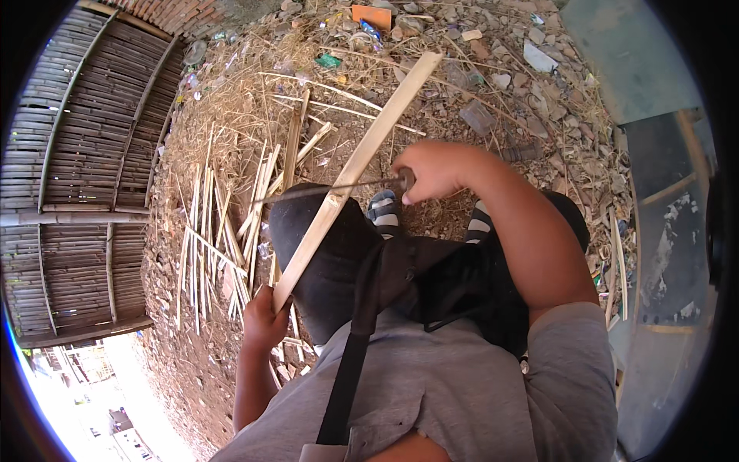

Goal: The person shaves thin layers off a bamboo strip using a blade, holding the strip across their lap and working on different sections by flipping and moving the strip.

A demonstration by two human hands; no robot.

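A wide split bamboo strip (376, 136) slants across my lap from lower left to upper right. My left hand (265, 319) is wrapped round its lower end, beside my left knee. In my right hand (433, 171) is the handle of a long knife (371, 183), its thin dark blade pointing left. The blade lies across the strip near a node, about halfway along, and its tip reaches past my left knee. From this angle I cannot tell how deep, if at all, the edge sits in the bamboo.
Several thin split bamboo strips (202, 240) lie in a loose pile on the ground to the left. Stones, dry straw and litter cover the ground ahead, with an orange block (372, 17) at the far side. A bamboo-slat wall (85, 115) stands left; grey panels (666, 223) stand right.
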